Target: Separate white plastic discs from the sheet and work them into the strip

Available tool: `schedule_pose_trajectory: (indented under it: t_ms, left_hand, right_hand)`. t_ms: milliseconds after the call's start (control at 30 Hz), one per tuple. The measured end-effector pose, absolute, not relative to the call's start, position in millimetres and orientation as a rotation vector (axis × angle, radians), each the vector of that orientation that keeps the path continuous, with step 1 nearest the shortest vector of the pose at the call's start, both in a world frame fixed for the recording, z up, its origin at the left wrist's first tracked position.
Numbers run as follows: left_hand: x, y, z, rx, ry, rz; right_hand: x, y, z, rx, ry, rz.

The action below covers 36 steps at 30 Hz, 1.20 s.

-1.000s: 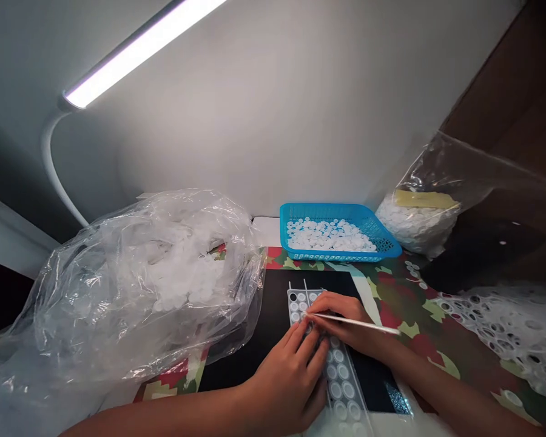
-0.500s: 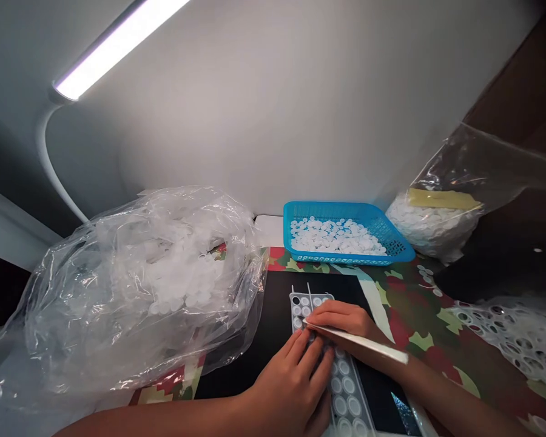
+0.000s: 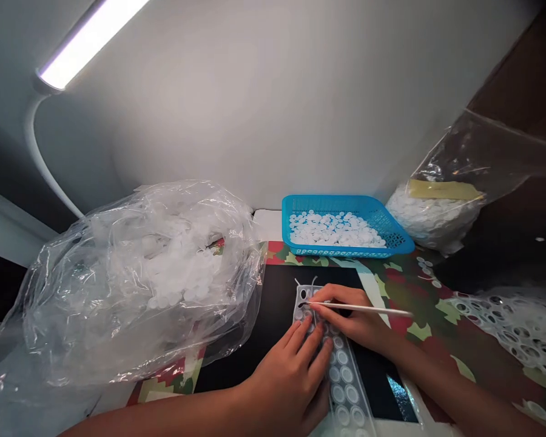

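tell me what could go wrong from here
1. The stick in the right hand has its tip close to the left hand, so a slip might poke it.
2. The left hand rests on the sheet; if it eased off, the sheet could perhaps shift under the stick.
3. The discs lie loose in the open-topped basket, so a knock could spill some.

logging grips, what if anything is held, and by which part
Right hand: a thin white stick, pinched near its end over the plastic sheet. Left hand: resting on the sheet; grip unclear.
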<state>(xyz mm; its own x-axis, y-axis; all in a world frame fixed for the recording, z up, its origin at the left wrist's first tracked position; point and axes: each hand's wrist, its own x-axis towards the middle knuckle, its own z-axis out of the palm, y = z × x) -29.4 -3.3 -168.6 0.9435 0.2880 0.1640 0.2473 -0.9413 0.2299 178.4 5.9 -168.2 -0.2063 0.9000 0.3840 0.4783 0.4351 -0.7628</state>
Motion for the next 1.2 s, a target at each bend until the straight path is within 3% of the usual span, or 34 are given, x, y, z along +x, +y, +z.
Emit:
schedule_pose_trajectory:
  t_ms: [300,933,1067,1200]
  left_hand:
    - [-25.7,-4.7,-167.8,2.934,0.387,0.389]
    - [-24.4,-5.2,-170.5,2.933,0.404,0.413]
    - [-24.7,-5.6,-173.5,2.936,0.405,0.451]
    - [-23.4,-7.0,-177.2,2.938,0.427,0.508]
  right_hand:
    - [181.9,2.8,-161.7,-1.186,-1.943,0.871]
    - [186.2,3.9,-161.0,-1.107,-1.985,0.891]
    - [185.8,3.1,-167.3,-1.059,-2.042,0.795]
    - [180.6,0.3,-175.6,-0.937,-2.195,0.422]
